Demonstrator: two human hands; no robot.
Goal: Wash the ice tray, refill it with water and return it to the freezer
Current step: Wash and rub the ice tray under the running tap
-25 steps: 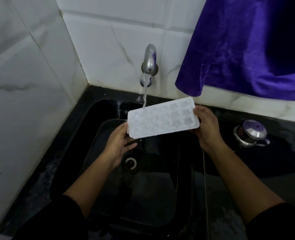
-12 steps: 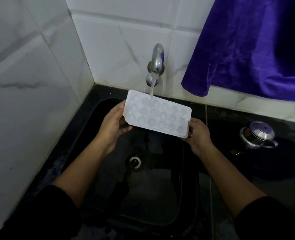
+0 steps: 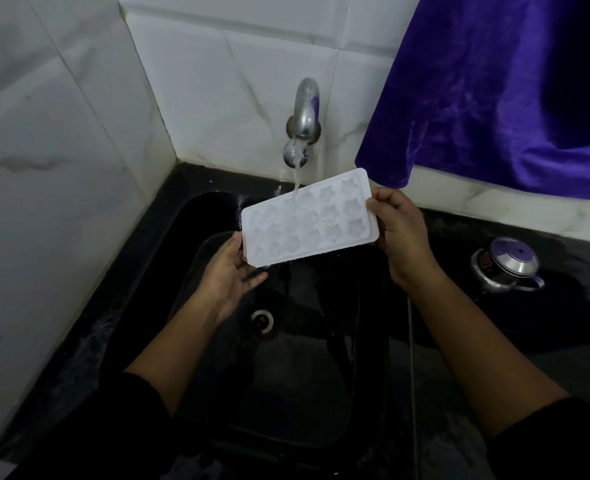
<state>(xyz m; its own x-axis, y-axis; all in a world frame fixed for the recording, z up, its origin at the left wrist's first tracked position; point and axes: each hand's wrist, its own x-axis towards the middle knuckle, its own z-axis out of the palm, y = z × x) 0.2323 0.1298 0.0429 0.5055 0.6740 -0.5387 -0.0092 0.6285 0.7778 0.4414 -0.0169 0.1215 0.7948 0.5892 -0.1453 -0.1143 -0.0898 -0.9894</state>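
Note:
A white ice tray (image 3: 309, 218) with several moulded cells is held over the black sink (image 3: 196, 216), tilted with its right end higher. Water runs from the metal tap (image 3: 305, 112) onto the tray's upper edge near the middle. My left hand (image 3: 229, 271) supports the tray's lower left end from beneath, fingers spread under it. My right hand (image 3: 402, 230) grips the tray's right end, thumb on the top rim.
White marble tiles cover the walls on the left and behind. A purple cloth (image 3: 501, 91) hangs at the upper right. A steel lidded pot (image 3: 506, 265) sits on the black counter to the right. The sink drain (image 3: 262, 320) lies below the tray.
The tray has tipped from left end high to right end high, and shifted so the water lands nearer its middle. Both hands kept their hold on the ends.

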